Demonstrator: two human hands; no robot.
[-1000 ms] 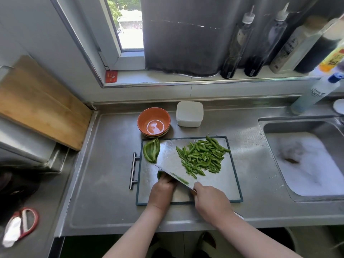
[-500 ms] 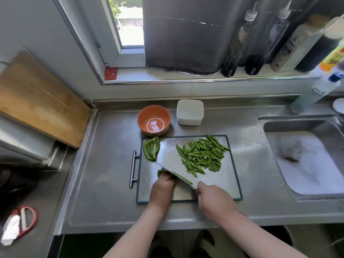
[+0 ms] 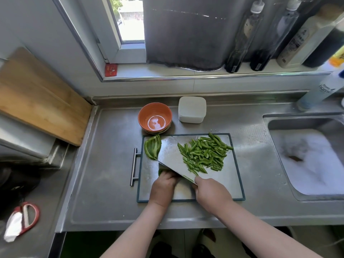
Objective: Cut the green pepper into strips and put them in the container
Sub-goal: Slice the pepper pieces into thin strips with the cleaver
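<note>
Green pepper half [image 3: 152, 147] lies uncut at the board's [image 3: 230, 183] far left corner. My left hand [image 3: 163, 187] curls its fingers [image 3: 167, 176] onto a small pepper piece [image 3: 160, 172], mostly hidden under them, right against the knife [image 3: 173, 161]. Behind the board sits the white container [image 3: 192, 109]. Cut strips [image 3: 204, 153] pile just past the blade; my right hand [image 3: 210, 192] grips its handle.

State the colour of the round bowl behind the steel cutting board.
The round bowl is orange inside and out, clearest in the head view.
</note>
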